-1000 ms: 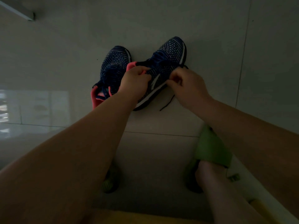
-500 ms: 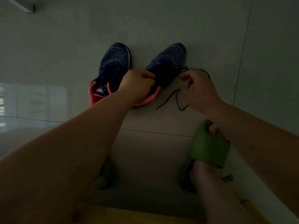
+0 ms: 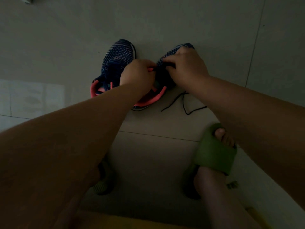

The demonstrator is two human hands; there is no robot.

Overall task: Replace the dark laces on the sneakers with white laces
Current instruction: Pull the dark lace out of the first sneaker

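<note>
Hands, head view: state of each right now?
Left hand: fingers curled, gripping the right sneaker at its tongue.
Right hand: fingers curled, pinching the dark lace at the eyelets.

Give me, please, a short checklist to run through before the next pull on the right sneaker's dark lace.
1. Both hands on the right sneaker: ok; left hand and right hand are over its lacing.
2. Dark lace loosened: ok; ends trail on the floor.
3. Lace fully out of the eyelets: cannot tell; hands hide them.
4. Left sneaker still laced: ok.
5. White laces within reach: cannot tell; none in view.
</note>
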